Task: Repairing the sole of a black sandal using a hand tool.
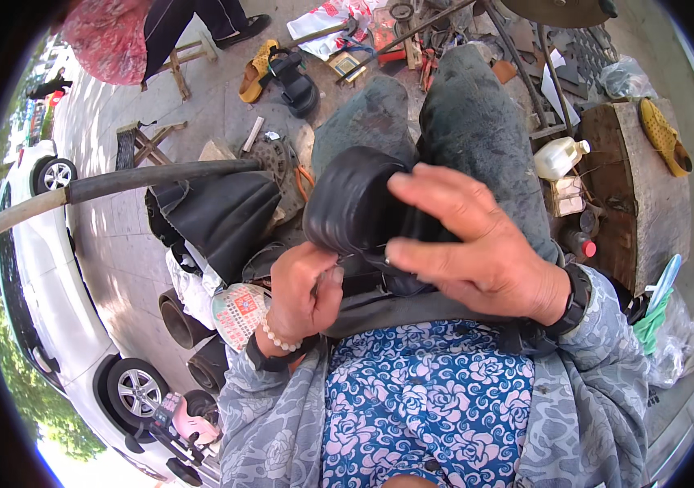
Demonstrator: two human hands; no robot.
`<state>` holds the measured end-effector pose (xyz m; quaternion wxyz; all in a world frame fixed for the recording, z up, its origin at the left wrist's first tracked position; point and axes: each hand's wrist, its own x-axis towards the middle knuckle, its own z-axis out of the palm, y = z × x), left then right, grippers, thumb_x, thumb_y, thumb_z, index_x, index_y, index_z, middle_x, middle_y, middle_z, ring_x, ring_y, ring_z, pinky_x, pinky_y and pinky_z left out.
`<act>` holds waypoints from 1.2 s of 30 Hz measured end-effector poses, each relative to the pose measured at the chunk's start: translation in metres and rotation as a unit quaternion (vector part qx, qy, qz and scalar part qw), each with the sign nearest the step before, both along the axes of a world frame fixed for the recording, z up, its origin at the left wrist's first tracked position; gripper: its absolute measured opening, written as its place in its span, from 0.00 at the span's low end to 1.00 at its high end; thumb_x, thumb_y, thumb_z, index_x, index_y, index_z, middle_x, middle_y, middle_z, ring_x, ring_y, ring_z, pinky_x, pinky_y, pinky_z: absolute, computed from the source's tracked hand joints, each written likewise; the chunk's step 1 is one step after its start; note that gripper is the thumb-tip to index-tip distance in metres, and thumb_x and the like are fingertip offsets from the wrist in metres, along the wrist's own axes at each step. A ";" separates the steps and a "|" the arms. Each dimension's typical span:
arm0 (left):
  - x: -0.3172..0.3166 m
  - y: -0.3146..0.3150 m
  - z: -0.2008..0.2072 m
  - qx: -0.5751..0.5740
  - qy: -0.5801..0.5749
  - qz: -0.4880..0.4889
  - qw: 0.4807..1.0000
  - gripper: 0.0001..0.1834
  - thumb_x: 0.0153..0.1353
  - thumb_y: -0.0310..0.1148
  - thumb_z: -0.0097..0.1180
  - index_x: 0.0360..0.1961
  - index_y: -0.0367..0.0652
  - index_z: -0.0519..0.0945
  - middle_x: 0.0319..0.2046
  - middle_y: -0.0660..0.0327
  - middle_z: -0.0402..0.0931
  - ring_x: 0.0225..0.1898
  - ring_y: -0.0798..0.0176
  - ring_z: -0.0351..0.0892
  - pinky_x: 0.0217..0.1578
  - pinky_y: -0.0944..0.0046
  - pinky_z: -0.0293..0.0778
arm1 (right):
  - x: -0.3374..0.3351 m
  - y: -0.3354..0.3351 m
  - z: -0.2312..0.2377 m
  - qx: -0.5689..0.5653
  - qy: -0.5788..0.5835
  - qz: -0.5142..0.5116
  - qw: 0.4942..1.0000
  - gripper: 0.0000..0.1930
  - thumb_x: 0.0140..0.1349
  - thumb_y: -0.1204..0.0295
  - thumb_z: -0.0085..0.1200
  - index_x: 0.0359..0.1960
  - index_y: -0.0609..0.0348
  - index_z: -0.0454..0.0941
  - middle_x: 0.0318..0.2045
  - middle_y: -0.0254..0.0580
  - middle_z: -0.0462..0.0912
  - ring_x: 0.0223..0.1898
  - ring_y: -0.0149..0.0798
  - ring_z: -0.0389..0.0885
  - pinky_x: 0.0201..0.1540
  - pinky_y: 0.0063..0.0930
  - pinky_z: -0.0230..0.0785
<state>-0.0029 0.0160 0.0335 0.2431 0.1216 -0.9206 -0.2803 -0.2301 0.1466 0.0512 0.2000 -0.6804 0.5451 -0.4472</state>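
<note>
A black shoe or sandal (pixel 340 203) with a thick ridged sole stands tilted over my lap; its exact shape is partly hidden. My left hand (pixel 306 291) is closed in a pinch right below its near left edge, and what the fingers grip is too small to make out. On the other side, my right hand (pixel 485 248) is slightly blurred, thumb and fingers spread apart at the shoe's dark opening. I see nothing between those fingers. Dark, dusty coverings (pixel 477 130) lie over my knees beneath the shoe.
A black sandal (pixel 294 85) and a yellow clog (pixel 256 71) lie ahead on the pavement. At left, a pole (pixel 160 175) crosses above black sheet material (pixel 221 211). To the right stand a white jug (pixel 562 157) and a wooden box (pixel 619 179) carrying another yellow clog (pixel 664 137).
</note>
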 end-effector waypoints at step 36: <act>0.015 0.008 0.002 0.021 0.011 0.095 0.995 0.10 0.51 0.27 0.62 0.33 0.40 0.74 0.23 0.57 0.75 0.17 0.53 0.72 0.19 0.59 0.66 | 0.020 -0.024 -0.029 0.464 -0.500 -0.051 0.730 0.02 0.57 0.76 0.56 0.29 0.61 0.78 0.16 0.36 0.76 0.09 0.23 0.63 0.11 0.17 0.51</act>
